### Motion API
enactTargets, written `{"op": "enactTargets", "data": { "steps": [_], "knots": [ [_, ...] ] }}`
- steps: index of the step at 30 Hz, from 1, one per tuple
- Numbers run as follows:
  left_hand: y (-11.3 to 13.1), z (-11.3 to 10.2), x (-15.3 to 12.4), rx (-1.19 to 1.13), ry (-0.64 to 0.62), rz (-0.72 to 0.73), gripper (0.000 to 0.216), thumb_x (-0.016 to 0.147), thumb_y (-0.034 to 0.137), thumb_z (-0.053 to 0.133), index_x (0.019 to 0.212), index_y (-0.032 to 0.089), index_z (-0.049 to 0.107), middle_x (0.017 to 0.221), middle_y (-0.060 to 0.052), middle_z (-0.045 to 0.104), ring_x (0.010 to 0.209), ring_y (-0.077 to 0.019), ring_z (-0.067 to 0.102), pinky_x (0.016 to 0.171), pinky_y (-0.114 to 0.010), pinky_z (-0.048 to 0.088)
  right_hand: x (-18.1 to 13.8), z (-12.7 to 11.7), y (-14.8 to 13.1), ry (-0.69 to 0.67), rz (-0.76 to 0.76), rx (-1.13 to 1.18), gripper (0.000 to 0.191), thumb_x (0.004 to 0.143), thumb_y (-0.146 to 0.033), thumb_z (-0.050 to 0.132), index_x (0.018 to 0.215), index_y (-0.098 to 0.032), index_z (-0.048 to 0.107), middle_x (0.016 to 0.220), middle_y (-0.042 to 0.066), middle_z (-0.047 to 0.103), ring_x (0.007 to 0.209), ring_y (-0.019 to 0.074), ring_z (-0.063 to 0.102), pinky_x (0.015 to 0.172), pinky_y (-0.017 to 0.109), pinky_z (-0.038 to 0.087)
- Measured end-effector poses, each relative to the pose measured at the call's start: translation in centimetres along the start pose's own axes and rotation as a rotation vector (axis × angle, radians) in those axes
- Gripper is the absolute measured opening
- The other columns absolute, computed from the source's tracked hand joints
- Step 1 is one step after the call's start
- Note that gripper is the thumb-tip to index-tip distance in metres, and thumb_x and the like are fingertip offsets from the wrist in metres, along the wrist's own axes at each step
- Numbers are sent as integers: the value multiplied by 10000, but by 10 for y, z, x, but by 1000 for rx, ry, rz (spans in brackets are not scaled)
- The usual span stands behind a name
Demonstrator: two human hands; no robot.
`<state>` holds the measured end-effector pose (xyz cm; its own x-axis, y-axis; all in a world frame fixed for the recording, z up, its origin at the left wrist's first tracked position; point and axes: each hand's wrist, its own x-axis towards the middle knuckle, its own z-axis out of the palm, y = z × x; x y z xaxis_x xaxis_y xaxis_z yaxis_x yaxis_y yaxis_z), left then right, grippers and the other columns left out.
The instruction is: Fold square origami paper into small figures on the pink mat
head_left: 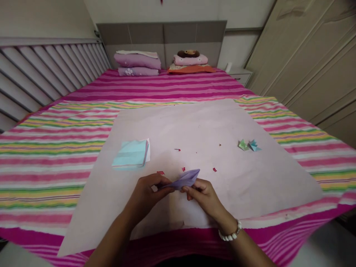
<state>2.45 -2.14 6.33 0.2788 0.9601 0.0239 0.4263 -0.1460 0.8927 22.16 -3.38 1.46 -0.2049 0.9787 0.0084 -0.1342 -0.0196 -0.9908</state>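
At lower centre, the left hand (147, 193) pinched the left end of the purple folded paper (185, 180) between thumb and fingers, and the right hand (205, 196) gripped its lower right edge, the pointed tip jutting above those fingers. Small red scraps (214, 170) lay just beyond on the white sheet (267, 185). A light-blue paper stack (130, 152) sat left of centre; green (243, 145) and blue folded pieces (254, 145) lay at right. Folded bedding (137, 61) stood at upper centre-left.

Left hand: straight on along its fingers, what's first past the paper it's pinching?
Probably the right hand, which also holds the folded purple paper; exact depth is hard to judge.
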Motion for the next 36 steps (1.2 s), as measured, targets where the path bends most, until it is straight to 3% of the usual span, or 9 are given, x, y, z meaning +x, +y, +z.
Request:
{"op": "enactTargets", "data": {
  "steps": [4, 8, 11, 14, 20, 26, 30, 36],
  "knots": [
    [-3, -13, -1, 27, -52, -63, 133, 738, 315, 708, 843, 234, 724, 748, -17, 691, 683, -160, 591, 632, -274, 461, 0, -5, 4, 0, -11, -50, 205, 773, -365, 685, 654, -200, 712, 542, -5, 592, 514, 132, 517, 516, 261, 428],
    [-4, -14, 0, -46, -88, -20, 641, 645, 324, 791, 1240, 273, 559, 1137, -55, 650, 1024, -215, 594, 886, -352, 472, 1, -7, 6, -40, -33, -76, 209, 788, -378, 670, 703, -192, 714, 584, -4, 593, 543, 129, 521, 524, 252, 439],
    [1, -3, 2, -54, -157, -20, 721, 654, 338, 784, 1311, 282, 491, 1221, -65, 601, 1067, -221, 572, 878, -354, 479, 0, -6, 7, -93, -22, -77, 241, 783, -403, 669, 710, -175, 696, 600, -5, 591, 531, 117, 519, 514, 242, 435],
    [8, 9, 4, -82, -178, -55, 450, 750, 323, 695, 1185, 252, 605, 1028, -43, 671, 914, -195, 616, 785, -325, 492, 0, -4, 8, -103, 16, -68, 261, 780, -421, 670, 709, -170, 677, 558, -17, 580, 509, 113, 526, 516, 242, 440],
    [15, 21, 5, -84, -23, -100, 123, 786, 268, 622, 845, 191, 699, 732, -2, 648, 658, -130, 564, 600, -241, 420, 2, -2, 8, -51, 75, 42, 235, 760, -402, 699, 745, -169, 675, 518, -7, 626, 462, 116, 541, 504, 246, 444],
    [7, 28, 4, -248, 56, -176, 180, 767, 335, 638, 744, 157, 633, 614, 22, 560, 558, -98, 480, 522, -216, 363, 6, 5, 11, 19, 106, 258, 191, 735, -331, 734, 740, -151, 669, 482, -20, 616, 424, 86, 510, 488, 217, 409],
    [7, 29, 6, -343, 47, -184, 297, 723, 337, 681, 950, 158, 618, 741, -7, 617, 656, -131, 552, 595, -243, 428, 7, 9, 14, 49, 172, 420, 206, 703, -323, 757, 713, -147, 651, 465, -42, 564, 389, 69, 472, 423, 194, 362],
    [14, 22, 9, -387, -68, -228, 402, 881, 485, 425, 740, 149, 596, 673, -8, 550, 638, -133, 524, 582, -256, 430, 5, 7, 13, -20, 231, 512, 221, 685, -309, 782, 697, -144, 635, 456, -54, 526, 372, 72, 478, 383, 187, 353]
  ]
}}
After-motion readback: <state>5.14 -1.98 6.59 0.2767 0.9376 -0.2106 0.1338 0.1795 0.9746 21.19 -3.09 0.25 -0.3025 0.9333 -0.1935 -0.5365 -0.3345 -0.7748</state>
